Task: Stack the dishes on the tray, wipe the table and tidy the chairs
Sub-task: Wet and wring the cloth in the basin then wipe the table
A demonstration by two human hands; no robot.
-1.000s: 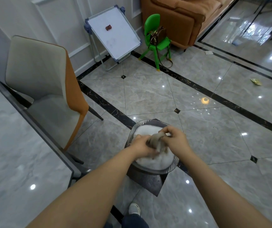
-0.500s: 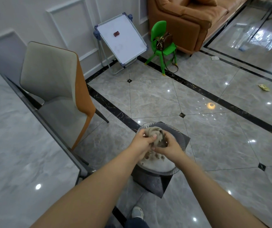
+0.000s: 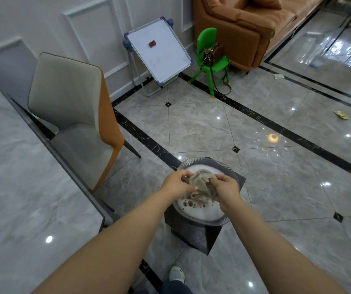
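Note:
A wet grey-brown cloth (image 3: pixel 202 181) is bunched between both hands over a glass bowl (image 3: pixel 223 166) of foamy white water. My left hand (image 3: pixel 177 183) grips the cloth's left side and my right hand (image 3: pixel 226 190) grips its right side. Brown bubbles float in the foam just under the cloth. The bowl stands on a dark square stool (image 3: pixel 193 232) on the floor. The grey marble table (image 3: pixel 22 187) fills the left of the view. A grey and orange chair (image 3: pixel 75 115) sits tucked against its edge.
A small whiteboard easel (image 3: pixel 159 54), a green child's chair (image 3: pixel 210 58) with a brown bag on it and an orange sofa (image 3: pixel 244 24) stand at the back. Scraps of paper (image 3: pixel 342 114) lie on the glossy tiled floor. My shoe (image 3: pixel 176 274) shows below the stool.
The view has tilted up and shifted slightly. Both hands have kept working the cloth over the bowl; it is now more bunched and lifted, and brown bubbles have appeared in the foam.

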